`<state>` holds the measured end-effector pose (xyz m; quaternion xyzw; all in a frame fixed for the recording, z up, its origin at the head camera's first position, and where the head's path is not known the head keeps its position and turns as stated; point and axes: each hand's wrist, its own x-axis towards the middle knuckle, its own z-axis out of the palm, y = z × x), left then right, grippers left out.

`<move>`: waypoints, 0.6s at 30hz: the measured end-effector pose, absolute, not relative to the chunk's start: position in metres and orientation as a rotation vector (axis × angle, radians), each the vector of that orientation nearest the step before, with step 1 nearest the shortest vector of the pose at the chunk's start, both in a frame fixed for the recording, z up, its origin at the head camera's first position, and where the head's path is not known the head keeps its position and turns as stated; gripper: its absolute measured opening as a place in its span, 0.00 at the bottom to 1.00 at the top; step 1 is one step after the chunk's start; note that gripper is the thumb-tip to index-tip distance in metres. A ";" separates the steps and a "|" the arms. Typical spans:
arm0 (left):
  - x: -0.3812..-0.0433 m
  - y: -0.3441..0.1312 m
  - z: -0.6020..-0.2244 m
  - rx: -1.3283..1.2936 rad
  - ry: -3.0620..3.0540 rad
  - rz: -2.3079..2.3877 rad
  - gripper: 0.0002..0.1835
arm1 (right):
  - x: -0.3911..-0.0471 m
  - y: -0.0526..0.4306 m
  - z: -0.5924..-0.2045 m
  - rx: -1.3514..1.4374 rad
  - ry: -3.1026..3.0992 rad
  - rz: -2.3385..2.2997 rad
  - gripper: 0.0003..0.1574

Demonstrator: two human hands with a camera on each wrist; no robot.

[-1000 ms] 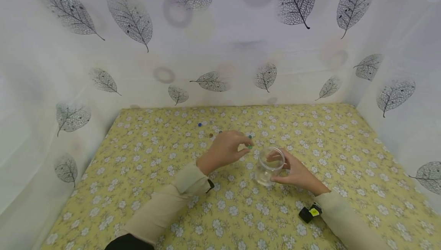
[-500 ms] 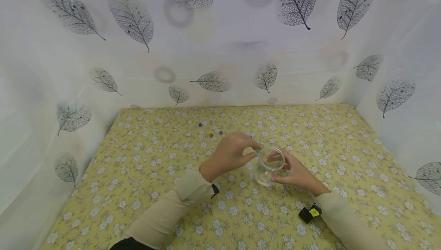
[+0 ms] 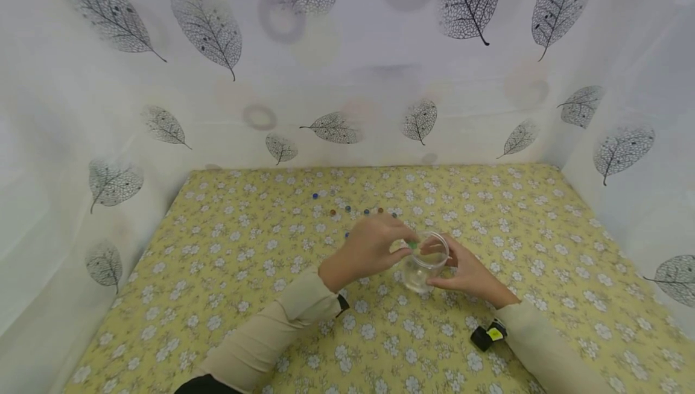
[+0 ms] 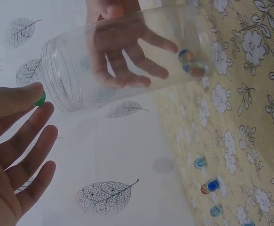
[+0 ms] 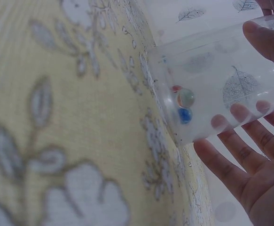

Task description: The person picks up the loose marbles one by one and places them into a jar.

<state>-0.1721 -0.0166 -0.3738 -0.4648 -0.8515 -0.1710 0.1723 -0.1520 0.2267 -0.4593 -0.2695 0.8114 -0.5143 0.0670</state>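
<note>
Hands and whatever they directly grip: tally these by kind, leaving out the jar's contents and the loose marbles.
Left hand and right hand: 2
Transparent jar: 1
Green marble: 1
Total: 4

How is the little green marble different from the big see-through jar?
The small round green marble is a coloured ball; the clear cylindrical jar is bigger, colourless and hollow. The left hand pinches the marble, while the right hand holds the jar. Both are held in a person's hands.
</note>
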 end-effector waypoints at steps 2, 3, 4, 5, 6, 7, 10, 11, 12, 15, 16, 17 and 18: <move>-0.172 -0.016 -0.374 -1.333 -2.404 -0.489 0.10 | -0.152 0.226 -0.459 -0.812 2.453 -1.545 0.39; -0.171 -0.015 -0.373 -1.339 -2.399 -0.489 0.09 | -0.152 0.226 -0.459 -0.813 2.457 -1.543 0.40; -0.171 -0.015 -0.373 -1.345 -2.396 -0.490 0.09 | -0.152 0.226 -0.459 -0.814 2.458 -1.542 0.40; -0.171 -0.015 -0.373 -1.349 -2.394 -0.491 0.09 | -0.152 0.226 -0.458 -0.814 2.459 -1.542 0.40; -0.170 -0.014 -0.372 -1.352 -2.394 -0.494 0.09 | -0.151 0.226 -0.458 -0.813 2.462 -1.540 0.40; -0.170 -0.014 -0.372 -1.354 -2.395 -0.490 0.09 | -0.151 0.226 -0.458 -0.810 2.464 -1.537 0.40; -0.170 -0.014 -0.372 -1.361 -2.399 -0.489 0.09 | -0.151 0.226 -0.457 -0.801 2.471 -1.529 0.41; -0.170 -0.014 -0.372 -1.364 -2.400 -0.488 0.09 | -0.151 0.226 -0.457 -0.800 2.476 -1.523 0.41; -0.170 -0.013 -0.372 -1.368 -2.401 -0.485 0.09 | -0.151 0.226 -0.457 -0.799 2.482 -1.518 0.40; -0.170 -0.013 -0.373 -1.381 -2.400 -0.475 0.09 | -0.152 0.226 -0.458 -0.798 2.492 -1.507 0.40; -0.170 -0.013 -0.373 -1.386 -2.398 -0.472 0.09 | -0.152 0.227 -0.458 -0.799 2.496 -1.502 0.40; -0.171 -0.013 -0.373 -1.389 -2.398 -0.468 0.09 | -0.152 0.227 -0.458 -0.798 2.500 -1.497 0.40; -0.171 -0.013 -0.373 -1.393 -2.398 -0.466 0.09 | -0.152 0.227 -0.458 -0.798 2.502 -1.495 0.40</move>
